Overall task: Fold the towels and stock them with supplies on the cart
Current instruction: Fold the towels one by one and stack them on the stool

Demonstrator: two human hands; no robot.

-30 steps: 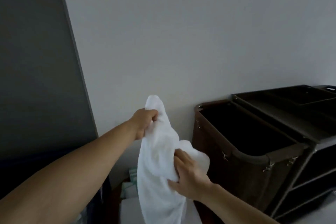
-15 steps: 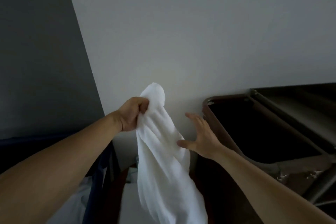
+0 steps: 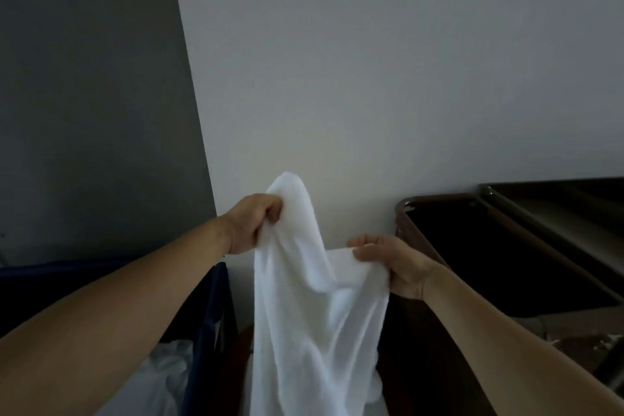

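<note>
A white towel (image 3: 314,321) hangs in front of me, held up in the air against a pale wall. My left hand (image 3: 251,223) grips its top edge in a fist, a fold of cloth rising above the knuckles. My right hand (image 3: 393,263) pinches another part of the top edge, lower and to the right, so the cloth sags between the two hands. The towel's lower part runs out of the frame at the bottom. The dark brown cart (image 3: 526,246) stands to the right, its open bag compartment next to my right hand.
A dark blue bin (image 3: 209,311) with white linen (image 3: 169,371) inside sits at lower left, under my left arm. A grey panel covers the wall on the left. The cart's top tray rim (image 3: 557,213) runs along the right edge.
My right hand, open and off the towel half a second ago, now pinches the top edge and pulls it right. My left hand keeps its grip.
</note>
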